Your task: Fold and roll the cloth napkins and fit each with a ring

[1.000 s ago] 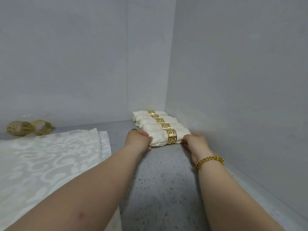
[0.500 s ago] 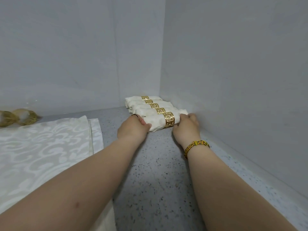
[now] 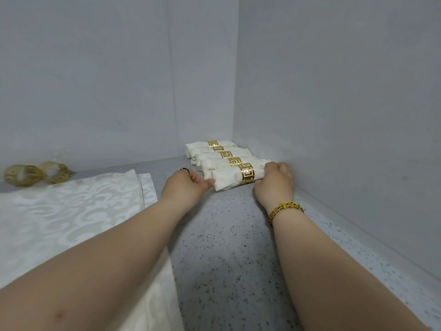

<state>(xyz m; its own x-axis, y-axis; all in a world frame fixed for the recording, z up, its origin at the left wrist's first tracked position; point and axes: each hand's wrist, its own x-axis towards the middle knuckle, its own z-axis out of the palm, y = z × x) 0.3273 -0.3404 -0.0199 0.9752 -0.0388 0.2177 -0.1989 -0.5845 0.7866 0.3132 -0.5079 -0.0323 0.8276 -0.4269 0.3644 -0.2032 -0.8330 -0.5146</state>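
Observation:
Several rolled cream napkins, each in a gold ring, lie in a row in the corner of the counter. The nearest rolled napkin [image 3: 226, 180] wears a gold ring [image 3: 248, 175] round its middle. My left hand [image 3: 187, 186] is curled at the roll's left end, thumb and forefinger pinching the end. My right hand [image 3: 274, 182] is curled over the right end and hides it. Flat cream napkins [image 3: 71, 211] lie stacked on the left, partly under my left forearm. Two loose gold rings [image 3: 35, 174] sit by the back wall at the far left.
The grey speckled counter [image 3: 226, 247] runs between my forearms. A wall stands right behind the row of rolls, and another runs close along the right side. My right wrist wears a braided bracelet [image 3: 285, 207].
The view has shifted slightly. Both hands stay at the ends of the nearest roll, which now lies snug against the row; my left hand has slid a little off the roll's end.

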